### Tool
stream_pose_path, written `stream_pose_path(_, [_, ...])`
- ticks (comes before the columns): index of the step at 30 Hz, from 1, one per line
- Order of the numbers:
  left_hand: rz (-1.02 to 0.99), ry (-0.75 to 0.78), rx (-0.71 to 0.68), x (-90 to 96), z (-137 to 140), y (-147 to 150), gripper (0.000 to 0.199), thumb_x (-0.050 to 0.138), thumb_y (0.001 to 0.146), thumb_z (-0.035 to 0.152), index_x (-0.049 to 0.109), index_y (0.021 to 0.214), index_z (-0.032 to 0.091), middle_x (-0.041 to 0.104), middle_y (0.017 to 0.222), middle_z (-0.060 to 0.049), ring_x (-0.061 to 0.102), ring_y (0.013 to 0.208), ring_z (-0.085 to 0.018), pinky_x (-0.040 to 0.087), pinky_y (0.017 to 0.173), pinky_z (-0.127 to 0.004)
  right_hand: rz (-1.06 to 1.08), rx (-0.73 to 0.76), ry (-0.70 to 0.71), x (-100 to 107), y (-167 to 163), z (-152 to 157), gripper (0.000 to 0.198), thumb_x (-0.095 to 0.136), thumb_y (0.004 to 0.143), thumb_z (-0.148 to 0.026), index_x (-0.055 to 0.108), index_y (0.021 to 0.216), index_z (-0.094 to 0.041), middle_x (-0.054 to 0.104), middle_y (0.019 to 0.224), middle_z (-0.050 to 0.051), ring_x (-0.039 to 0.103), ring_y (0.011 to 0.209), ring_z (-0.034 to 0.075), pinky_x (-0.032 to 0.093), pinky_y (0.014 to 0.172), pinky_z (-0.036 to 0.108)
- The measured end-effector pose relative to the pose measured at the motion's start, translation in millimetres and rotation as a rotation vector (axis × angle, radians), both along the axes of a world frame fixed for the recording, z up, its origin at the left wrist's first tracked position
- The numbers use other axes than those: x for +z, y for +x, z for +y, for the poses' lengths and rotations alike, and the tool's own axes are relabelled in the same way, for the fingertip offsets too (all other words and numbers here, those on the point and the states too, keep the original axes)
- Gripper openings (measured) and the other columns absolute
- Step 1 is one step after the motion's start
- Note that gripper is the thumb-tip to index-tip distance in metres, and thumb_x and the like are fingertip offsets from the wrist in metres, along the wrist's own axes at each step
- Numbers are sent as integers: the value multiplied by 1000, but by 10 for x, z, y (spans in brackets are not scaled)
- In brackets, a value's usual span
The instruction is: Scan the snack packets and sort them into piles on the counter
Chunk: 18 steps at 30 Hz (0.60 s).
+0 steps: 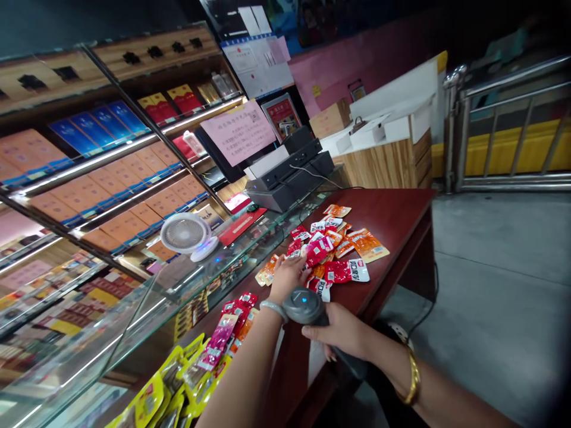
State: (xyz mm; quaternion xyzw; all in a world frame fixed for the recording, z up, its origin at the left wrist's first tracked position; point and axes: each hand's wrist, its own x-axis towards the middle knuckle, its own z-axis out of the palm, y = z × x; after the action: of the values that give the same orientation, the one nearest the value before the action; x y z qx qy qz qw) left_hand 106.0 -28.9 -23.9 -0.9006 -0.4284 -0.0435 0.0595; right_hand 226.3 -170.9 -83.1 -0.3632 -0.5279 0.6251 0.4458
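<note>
My right hand (341, 333) is wrapped around the handle of a dark grey barcode scanner (306, 304), whose head has a small blue light. The scanner head is close to my left wrist. My left hand (289, 278) reaches into a pile of small snack packets, its fingers closed on the edge of a pink and red snack packet (318, 252). Its fingertips are partly hidden. Around it lie a red and white packet (347, 271) and an orange packet (368, 245), with others overlapping behind.
Beside my left forearm are yellow packets (154, 395) and a purple packet (219, 339). A glass display counter (147, 321) runs along the left, carrying a white fan (185, 233) and a dark grey printer-like machine (292, 178). The brown table (401, 208) ends at the right.
</note>
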Motion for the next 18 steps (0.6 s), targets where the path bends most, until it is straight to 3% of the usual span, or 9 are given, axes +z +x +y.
stream_pose_path(5, [44, 70, 142, 132, -219, -190, 40, 40, 98, 31, 63, 130, 24, 73, 111, -11, 64, 109, -22, 41, 104, -37, 8, 15, 7, -3, 5, 0, 32, 72, 81, -46, 59, 72, -19, 55, 39, -5, 49, 33, 11, 38, 38, 20])
stream_pose_path(10, [-202, 32, 117, 86, -518, -729, 40, 39, 99, 27, 61, 133, 23, 69, 126, -7, 63, 117, -19, 48, 103, -33, 7, 39, 7, 81, 64, -62, 34, 70, 82, -47, 59, 68, -18, 55, 38, -5, 48, 33, 10, 38, 39, 20])
stream_pose_path(15, [-165, 199, -77, 38, -1040, -1270, 50, 35, 98, 13, 47, 146, 24, 48, 151, -6, 35, 146, -21, 39, 118, -43, 63, 92, -40, 62, 114, -106, 39, 70, 81, -52, 57, 67, -18, 55, 39, -5, 46, 33, 8, 37, 38, 19])
stream_pose_path(18, [-78, 305, -175, 42, -1301, -1463, 58, 37, 96, 7, 40, 151, 24, 41, 156, -8, 22, 151, -24, 37, 119, -48, 90, 124, -51, 104, 114, -152, 40, 71, 80, -53, 56, 69, -17, 54, 42, -5, 48, 35, 8, 36, 37, 18])
